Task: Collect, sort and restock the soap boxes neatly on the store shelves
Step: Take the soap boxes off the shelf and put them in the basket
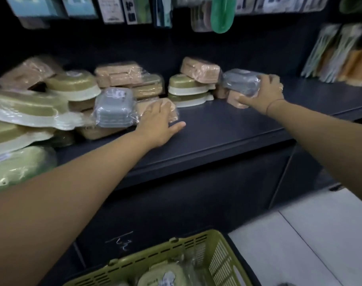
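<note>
The bottom edge cuts off the olive-green slotted plastic basket [196,243]. The right hand [263,92] covers the right end of a grey film-wrapped soap box [237,81].

One grey soap box [114,107] lies toward the left end of the dark shelf [227,129], and a second grey soap box [239,82] lies further right, making two. Olive-green soap boxes [189,90]: two stacked near the back edge, at least four more at the left, blurred. Tan soap boxes [199,70]: at least six. One green basket [217,256].
</note>
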`<state>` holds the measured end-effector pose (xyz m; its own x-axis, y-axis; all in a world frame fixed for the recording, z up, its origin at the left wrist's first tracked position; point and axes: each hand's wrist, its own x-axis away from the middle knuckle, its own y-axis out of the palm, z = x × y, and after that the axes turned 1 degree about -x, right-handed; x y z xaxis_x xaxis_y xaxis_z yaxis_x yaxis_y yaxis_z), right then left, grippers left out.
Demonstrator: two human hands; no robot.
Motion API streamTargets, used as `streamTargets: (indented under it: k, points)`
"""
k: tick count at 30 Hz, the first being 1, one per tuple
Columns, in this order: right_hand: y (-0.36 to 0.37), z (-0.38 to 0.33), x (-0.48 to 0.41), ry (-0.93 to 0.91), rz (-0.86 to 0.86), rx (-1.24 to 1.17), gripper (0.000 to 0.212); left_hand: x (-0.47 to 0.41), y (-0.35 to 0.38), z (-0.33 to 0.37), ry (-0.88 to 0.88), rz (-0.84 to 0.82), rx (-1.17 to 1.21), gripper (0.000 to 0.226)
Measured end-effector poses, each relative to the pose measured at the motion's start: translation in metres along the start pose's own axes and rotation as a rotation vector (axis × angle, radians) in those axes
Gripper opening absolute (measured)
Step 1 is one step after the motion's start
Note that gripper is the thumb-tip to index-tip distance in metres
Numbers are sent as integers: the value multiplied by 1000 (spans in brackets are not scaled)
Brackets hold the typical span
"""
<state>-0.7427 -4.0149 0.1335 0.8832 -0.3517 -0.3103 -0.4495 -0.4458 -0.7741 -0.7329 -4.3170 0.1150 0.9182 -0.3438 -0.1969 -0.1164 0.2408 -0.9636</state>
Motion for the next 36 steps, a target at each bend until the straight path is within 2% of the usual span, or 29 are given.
streamTargets:
  k: [4,10,14,18,22,29,31,34,36]
  points:
    - [7,14,-44,56,-4,78,101,-42,19,-11,-147,2,-86,86]
    - [16,28,-76,41,-45,11,89,-58,23,-18,-258,67,-244,84]
    - [27,24,-63,23,81,-80,77,-51,13,-10,-263,66,-288,92]
    - [28,19,-30,34,204,-160,73,-34,6,6,-233,-5,-144,105]
    - [16,15,16,66,304,-224,74,-12,-2,8,-179,-40,-91,105]
    - [-26,-8,99,4,255,-296,71,75,-15,14,101,170,139,100]
    - [-38,-25,136,-116,206,-375,67,118,-21,15,156,243,220,103]
    - [-39,-43,208,-393,-47,-379,65,203,-12,5,203,262,323,103]
    - [-36,-39,247,-444,-239,-303,73,263,9,-7,211,207,348,102]
